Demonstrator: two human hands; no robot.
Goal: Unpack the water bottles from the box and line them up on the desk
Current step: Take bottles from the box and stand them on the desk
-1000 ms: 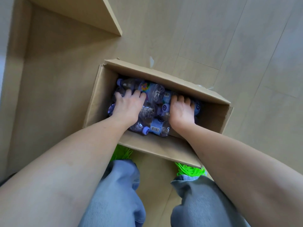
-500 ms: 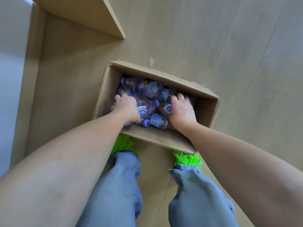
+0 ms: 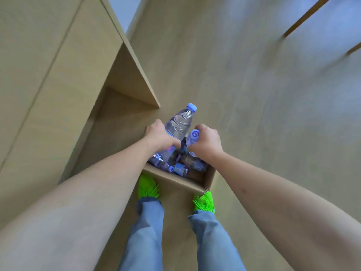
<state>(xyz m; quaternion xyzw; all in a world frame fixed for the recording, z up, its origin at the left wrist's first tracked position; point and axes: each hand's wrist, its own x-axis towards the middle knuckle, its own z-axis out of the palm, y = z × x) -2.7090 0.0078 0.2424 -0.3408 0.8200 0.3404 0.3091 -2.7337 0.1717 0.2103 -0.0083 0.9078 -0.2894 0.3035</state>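
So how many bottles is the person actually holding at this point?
2. The left hand grips one bottle by its body, cap pointing away; the right hand grips a second bottle. More lie in the box, partly hidden.

Clear blue-capped bottle (image 3: 178, 122) tilts up past curled fingers (image 3: 156, 127) — another (image 3: 192, 140) gripped, cap out — more bottles (image 3: 178, 169) in the box (image 3: 203, 181) below

Two hands, the left hand (image 3: 160, 136) and the right hand (image 3: 207, 142), each hold one water bottle — the left-hand bottle (image 3: 180, 122) and the right-hand bottle (image 3: 193, 136); one cardboard box (image 3: 205, 178) holds perhaps four or five loose bottles (image 3: 180, 169) — too jumbled to count surely; two green shoes (image 3: 147, 187)
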